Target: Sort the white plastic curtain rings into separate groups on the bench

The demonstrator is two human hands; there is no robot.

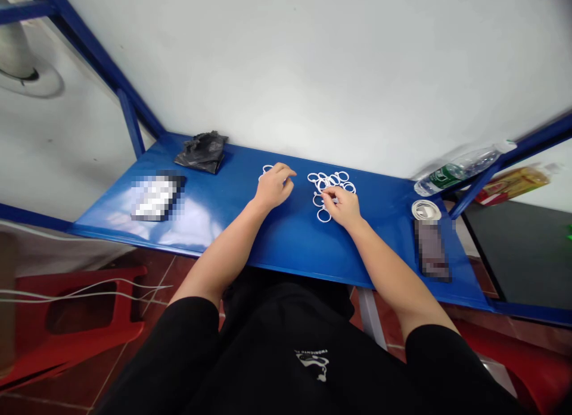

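At the far left of the blue bench (286, 242), a dark-edged flat object (158, 195) is set down, its surface obscured by pixelation. Next to it, near the wall, a crumpled black plastic bag (203, 152) is placed.

Farther right, the left hand (274, 187) is held with its fingers loosely bent and the index finger pointed rightward; nothing is seen grasped in it. White rings (267, 166) beside it are partly covered by the hand, so their number cannot be told.

Past a gap of bare blue surface, a cluster of white knobbed rings (331, 181) is spread out, some overlapped. Its near side is reached by the right hand (342, 206), whose thumb and forefinger are brought close together at the rings; whether one is pinched cannot be told.

As to progress, only a small group is seen apart at the left, while the larger share is gathered at the right. No neat order is shown in the cluster, and whether either group is complete cannot be judged.

At the right end, a coiled white cable (426, 210), a pixelated dark slab (432, 248) and a green-labelled plastic bottle (462, 169) are kept well apart from the rings.
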